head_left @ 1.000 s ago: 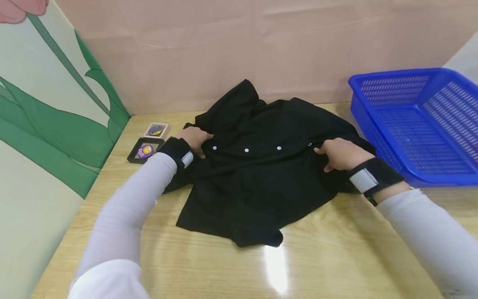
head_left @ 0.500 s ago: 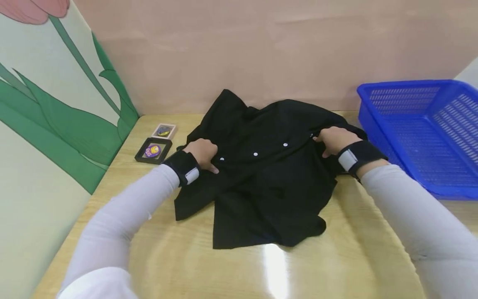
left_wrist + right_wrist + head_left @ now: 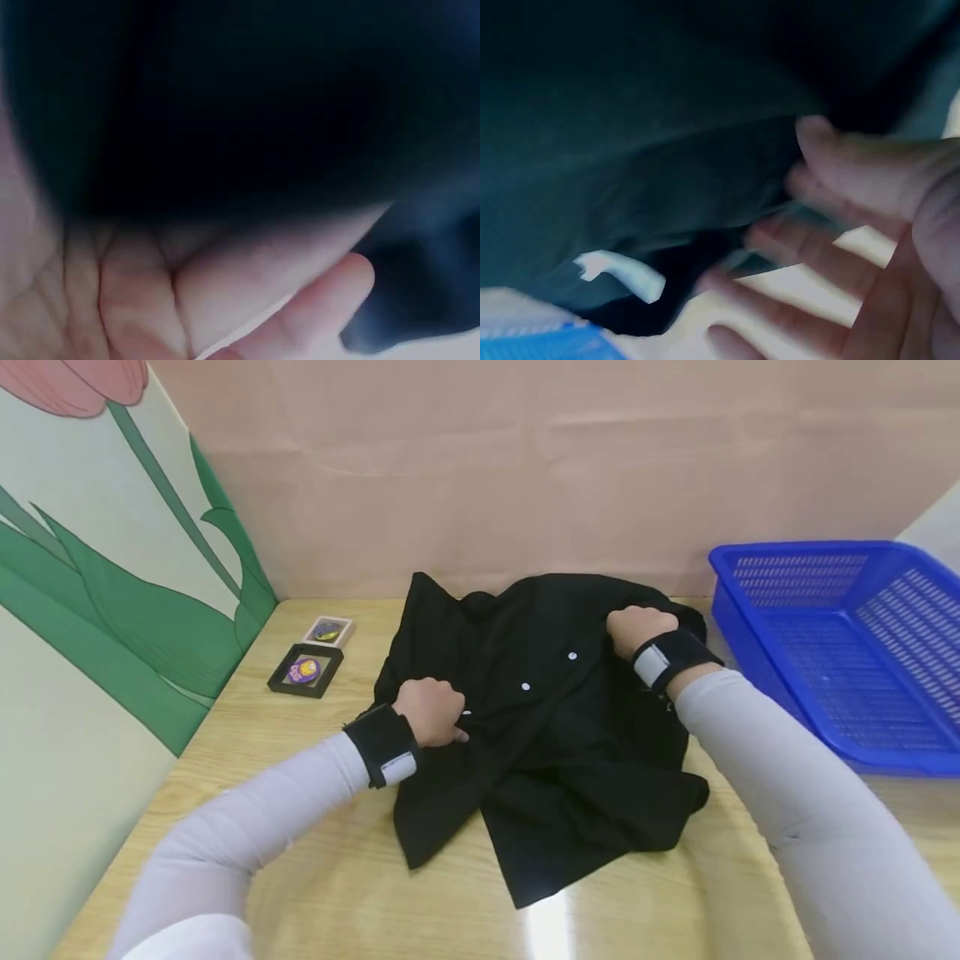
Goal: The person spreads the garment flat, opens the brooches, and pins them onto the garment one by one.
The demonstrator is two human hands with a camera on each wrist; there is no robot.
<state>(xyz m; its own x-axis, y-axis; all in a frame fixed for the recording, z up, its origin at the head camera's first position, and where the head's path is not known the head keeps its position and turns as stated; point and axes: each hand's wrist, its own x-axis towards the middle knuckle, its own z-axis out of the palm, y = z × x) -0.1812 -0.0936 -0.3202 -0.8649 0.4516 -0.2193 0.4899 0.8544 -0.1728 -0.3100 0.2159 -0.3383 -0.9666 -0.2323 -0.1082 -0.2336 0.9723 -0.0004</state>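
Note:
A black button-front shirt [image 3: 555, 760] lies rumpled on the wooden table, a slanting row of white buttons [image 3: 526, 687] across it. My left hand [image 3: 430, 712] grips the cloth at the lower-left end of that row; dark fabric covers most of the left wrist view, hiding the fingertips. At the upper-right end, my right hand [image 3: 639, 628] pinches the shirt. In the right wrist view, thumb and forefinger meet on the black cloth [image 3: 667, 180] while the other fingers spread beneath. A small white tag [image 3: 626, 274] hangs from the fabric there.
A blue plastic basket [image 3: 765, 643] stands right of the shirt. Two small framed badges, one black-framed [image 3: 306, 670] and one light-framed [image 3: 328, 631], lie at the left. A pinkish covering [image 3: 480, 477] backs the wooden table [image 3: 337, 877], and a tulip-patterned panel [image 3: 135, 585] borders its left.
My left hand has moved right and nearer me, my right hand left and slightly farther away. The shirt has turned counterclockwise with them, its lower edge swinging right.

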